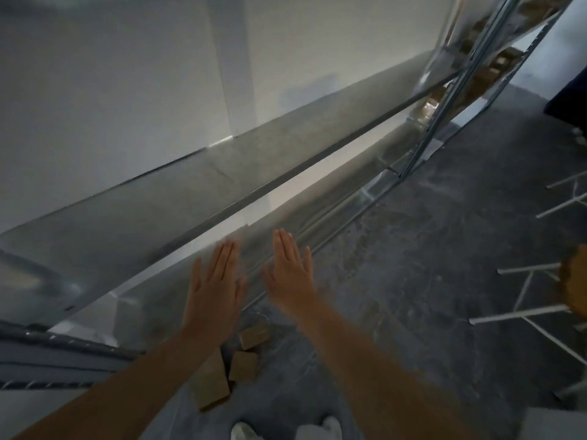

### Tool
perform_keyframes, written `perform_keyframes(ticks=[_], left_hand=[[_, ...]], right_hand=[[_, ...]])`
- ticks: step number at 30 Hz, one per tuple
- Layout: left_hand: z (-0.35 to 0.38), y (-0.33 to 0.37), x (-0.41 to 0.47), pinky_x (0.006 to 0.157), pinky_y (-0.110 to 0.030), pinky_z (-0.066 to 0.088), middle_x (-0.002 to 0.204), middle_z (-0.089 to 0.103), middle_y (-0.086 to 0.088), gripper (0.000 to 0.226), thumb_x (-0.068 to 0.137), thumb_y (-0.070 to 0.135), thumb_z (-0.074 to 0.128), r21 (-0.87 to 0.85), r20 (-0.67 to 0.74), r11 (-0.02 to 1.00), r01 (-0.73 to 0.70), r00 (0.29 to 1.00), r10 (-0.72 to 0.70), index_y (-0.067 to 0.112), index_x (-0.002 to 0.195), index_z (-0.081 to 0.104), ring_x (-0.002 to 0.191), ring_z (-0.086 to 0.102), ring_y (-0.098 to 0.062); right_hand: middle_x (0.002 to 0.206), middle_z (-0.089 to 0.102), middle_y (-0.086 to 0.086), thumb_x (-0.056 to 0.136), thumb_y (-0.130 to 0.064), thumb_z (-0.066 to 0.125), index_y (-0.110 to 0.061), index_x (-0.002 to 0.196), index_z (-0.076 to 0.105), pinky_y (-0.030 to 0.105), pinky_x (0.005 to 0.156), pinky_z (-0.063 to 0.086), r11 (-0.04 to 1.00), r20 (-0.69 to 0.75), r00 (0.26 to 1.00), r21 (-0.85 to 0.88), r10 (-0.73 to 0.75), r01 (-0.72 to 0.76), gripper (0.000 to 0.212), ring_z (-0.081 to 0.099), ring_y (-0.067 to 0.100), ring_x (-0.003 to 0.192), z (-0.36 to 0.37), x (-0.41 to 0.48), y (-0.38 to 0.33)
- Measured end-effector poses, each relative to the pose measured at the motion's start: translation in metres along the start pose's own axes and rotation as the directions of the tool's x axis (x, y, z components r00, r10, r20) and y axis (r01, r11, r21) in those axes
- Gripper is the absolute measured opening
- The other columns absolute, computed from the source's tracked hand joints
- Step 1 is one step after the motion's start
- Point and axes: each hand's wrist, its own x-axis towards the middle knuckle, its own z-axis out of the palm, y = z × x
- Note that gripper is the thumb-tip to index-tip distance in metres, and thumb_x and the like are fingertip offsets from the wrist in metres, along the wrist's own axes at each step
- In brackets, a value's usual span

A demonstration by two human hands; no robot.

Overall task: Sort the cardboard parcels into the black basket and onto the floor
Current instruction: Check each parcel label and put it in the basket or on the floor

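we hold left hand point(214, 293) and right hand point(290, 271) flat, fingers straight, holding nothing | three cardboard parcels point(243, 365) on floor point(413, 249) below

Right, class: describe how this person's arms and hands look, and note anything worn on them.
The left hand and right hand are ungloved, and no watch, ring or bracelet shows. The left arm and right arm are bare up to the frame's edge, with no sleeve in view. The picture is blurred, so a very small item could be missed.
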Motion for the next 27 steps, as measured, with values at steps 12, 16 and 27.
perform_keyframes(ticks=[12,16,27], left_hand=[[0.240,-0.007,-0.095,0.115,-0.051,0.028,0.155,0.036,-0.007,0.062,0.096,0.039,0.025,-0.080,0.449,0.980,0.184,0.884,-0.129,0.008,0.149,0.034,0.145,0.032,-0.022],[0.349,-0.016,-0.102,0.119,-0.045,0.017,0.161,0.024,-0.003,0.058,0.102,0.039,0.028,-0.076,0.564,0.896,0.437,0.760,-0.323,0.012,0.154,0.023,0.149,0.020,-0.018],[0.611,-0.069,-0.082,0.115,-0.048,0.030,0.153,0.035,-0.010,0.053,0.100,0.030,0.032,-0.114,0.628,0.546,0.830,0.486,-0.608,0.013,0.149,0.029,0.141,0.034,-0.029]], right_hand=[[0.165,0.002,0.000,0.103,-0.035,0.036,-0.014,0.157,0.005,0.047,0.122,0.002,0.878,0.384,0.836,0.114,0.393,-0.465,0.066,0.004,0.016,0.151,0.225,0.001,0.160],[0.165,0.006,0.002,0.103,-0.034,0.038,-0.013,0.157,0.008,0.044,0.121,0.006,0.878,0.469,0.776,0.005,0.421,-0.479,0.065,0.007,0.016,0.151,0.313,0.003,0.234],[0.161,0.023,0.012,0.099,-0.026,0.046,-0.011,0.157,0.014,0.034,0.115,0.028,0.893,0.668,0.683,0.059,0.296,-0.446,0.068,0.030,0.028,0.144,0.542,0.092,0.330]])
